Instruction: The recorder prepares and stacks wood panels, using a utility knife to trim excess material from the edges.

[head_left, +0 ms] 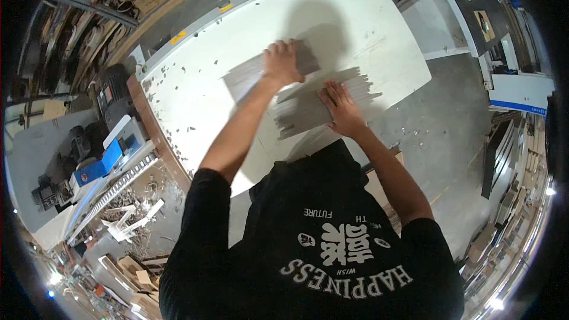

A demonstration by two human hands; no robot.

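Two thin grey wood-grain sheets lie on a white tabletop (219,118). My left hand (280,64) rests on top of the farther sheet (244,78), its fingers stretched forward and the thumb apart. That sheet has a straight left edge, and part of it is covered by the hand. Closer to me, the second sheet (301,114) has ragged, splintered ends on both sides. My right hand (344,109) lies flat on its right part with the fingers extended. A narrow gap runs between the sheets.
Small dark chips (168,127) are scattered along the table's left side. A grey metal rail (204,22) with yellow labels borders the far edge. Offcuts and shavings (133,219) pile up on the floor at left. A blue-and-white machine part (106,163) stands beside the table.
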